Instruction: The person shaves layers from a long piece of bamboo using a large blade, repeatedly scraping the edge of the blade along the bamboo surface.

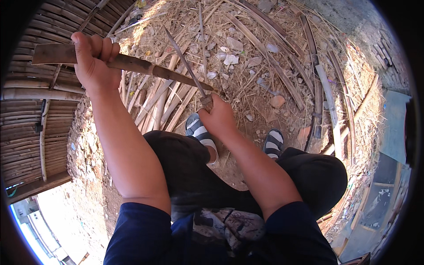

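My left hand (98,66) is raised at the upper left, its fingers wrapped round a split bamboo strip (145,67). The strip is long and brownish, with its wide end past my hand and its far end reaching right toward my right hand. Closer to my body, my right hand (218,115) grips a machete (182,56) by its short handle. Its narrow-looking blade points up and left and crosses the strip near the strip's right end. Whether blade and strip touch, I cannot tell.
Several split bamboo pieces (170,104) lie beneath the held strip. Longer bamboo lengths (274,62) are spread over the littered dirt at right, among stones and straw. A bamboo-slat wall (37,115) stands at left. My sandalled feet (202,132) are just below the work.
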{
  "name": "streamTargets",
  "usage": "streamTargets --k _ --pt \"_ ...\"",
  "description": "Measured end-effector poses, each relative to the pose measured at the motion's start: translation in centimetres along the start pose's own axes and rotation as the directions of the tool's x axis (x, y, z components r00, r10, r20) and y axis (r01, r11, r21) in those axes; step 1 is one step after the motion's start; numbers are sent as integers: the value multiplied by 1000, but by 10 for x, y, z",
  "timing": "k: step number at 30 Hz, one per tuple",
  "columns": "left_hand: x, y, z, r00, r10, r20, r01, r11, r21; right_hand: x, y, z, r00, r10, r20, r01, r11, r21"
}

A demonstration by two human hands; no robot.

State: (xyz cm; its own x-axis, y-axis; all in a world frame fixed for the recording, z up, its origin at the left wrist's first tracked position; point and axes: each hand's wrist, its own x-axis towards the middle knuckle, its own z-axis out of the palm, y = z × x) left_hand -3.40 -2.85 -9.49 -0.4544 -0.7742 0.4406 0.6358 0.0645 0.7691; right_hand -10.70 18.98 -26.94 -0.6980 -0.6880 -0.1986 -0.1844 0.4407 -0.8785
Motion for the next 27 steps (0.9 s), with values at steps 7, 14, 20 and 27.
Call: streamTargets --k 7,14,20,27 --pt "-1 0 -4 1000 -16 -20 16 1000 -1 9 59 27 994 95 57 -78 967 -243" --pt "0 -2 6 1000 -12 -8 12 1000 19 9 77 13 967 249 51 -233 948 -217" --pt "-3 -3 15 999 0 33 -1 1000 30 12 -18 -10 1000 -2 19 2 1000 -11" --pt "-2 -7 19 998 27 -55 -21 994 110 4 91 33 988 151 21 -144 968 -205"
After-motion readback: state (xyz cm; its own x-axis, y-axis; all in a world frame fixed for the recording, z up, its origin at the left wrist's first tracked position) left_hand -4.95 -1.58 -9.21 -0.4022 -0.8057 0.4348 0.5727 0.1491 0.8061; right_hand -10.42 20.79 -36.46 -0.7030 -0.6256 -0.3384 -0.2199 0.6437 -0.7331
